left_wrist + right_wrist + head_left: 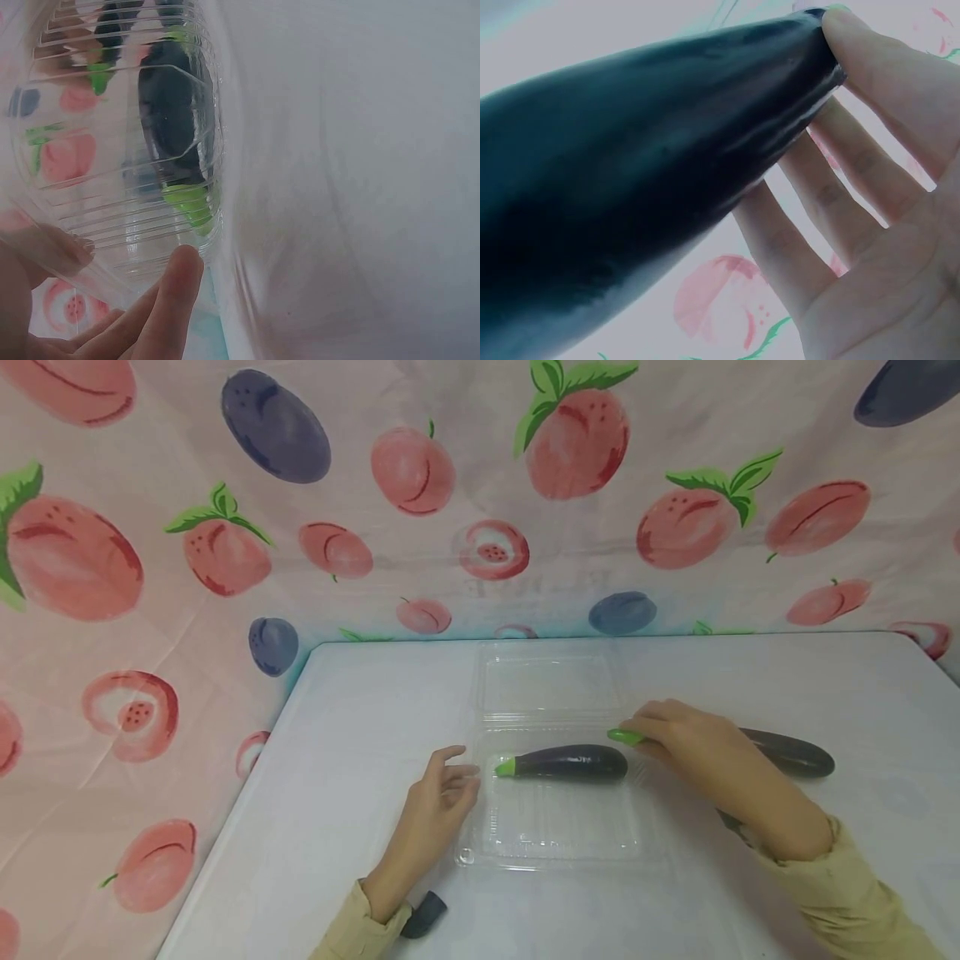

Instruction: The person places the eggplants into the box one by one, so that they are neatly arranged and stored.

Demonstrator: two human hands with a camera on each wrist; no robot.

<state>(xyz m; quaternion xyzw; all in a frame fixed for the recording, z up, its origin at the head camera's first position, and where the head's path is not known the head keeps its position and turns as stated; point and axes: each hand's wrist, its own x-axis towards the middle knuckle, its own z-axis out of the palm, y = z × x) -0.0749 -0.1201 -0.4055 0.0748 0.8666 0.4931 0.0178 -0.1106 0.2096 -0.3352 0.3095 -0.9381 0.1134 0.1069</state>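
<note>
My right hand (675,735) holds an eggplant by its green stem end (625,737), above the right side of a clear plastic container (562,852). The right wrist view has its dark glossy body (630,157) large, with the thumb on the narrow end. Inside the container lies another eggplant (573,762), green tip toward the left. My left hand (442,793) is at the container's left edge, fingers loosely bent. Seen from the left wrist, its fingers (176,292) are by the plastic rim; firm contact cannot be made out.
The container's lid (553,685) lies folded back on the white table (360,710). A dark eggplant body (795,754) shows beyond my right forearm; whether it is the held one is unclear. Fruit-patterned cloth (420,560) hangs behind and at the left.
</note>
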